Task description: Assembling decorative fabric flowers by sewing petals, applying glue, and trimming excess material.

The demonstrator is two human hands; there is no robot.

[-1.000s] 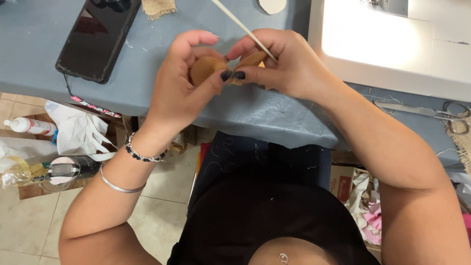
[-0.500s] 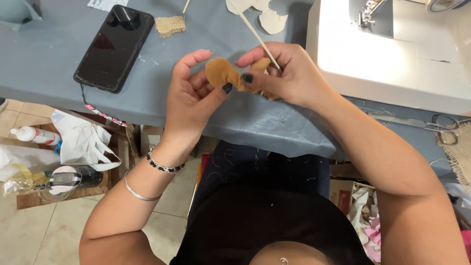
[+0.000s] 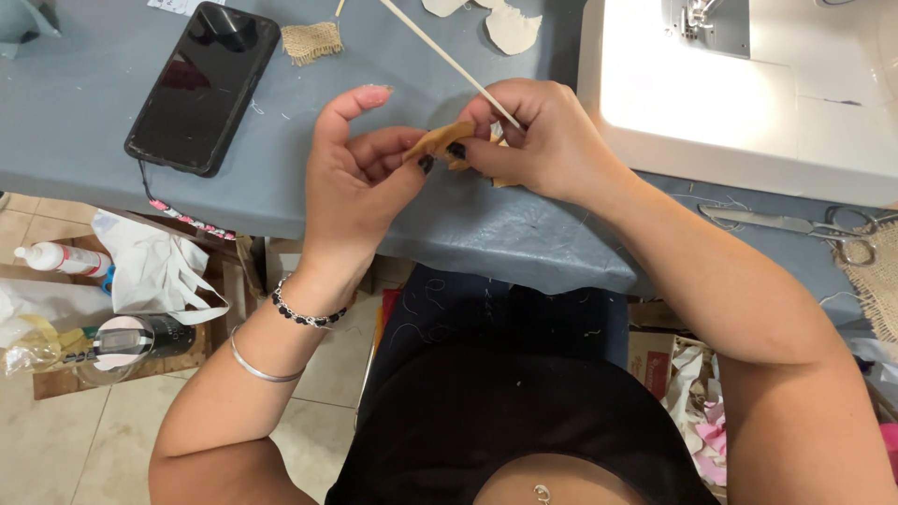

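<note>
Bare arms, dark-painted nails, beaded black bracelet and thin silver bangle, black top

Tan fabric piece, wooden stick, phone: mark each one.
Tan fabric piece (image 3: 440,140), head view, its exposed upper edge.
Wooden stick (image 3: 440,51), head view, mid-shaft.
Phone (image 3: 201,89), head view, middle of its dark screen.

Most of the tan fabric piece is hidden between the hands. The stick's lower end vanishes inside the right hand; the sewing machine beyond is cut off.
</note>
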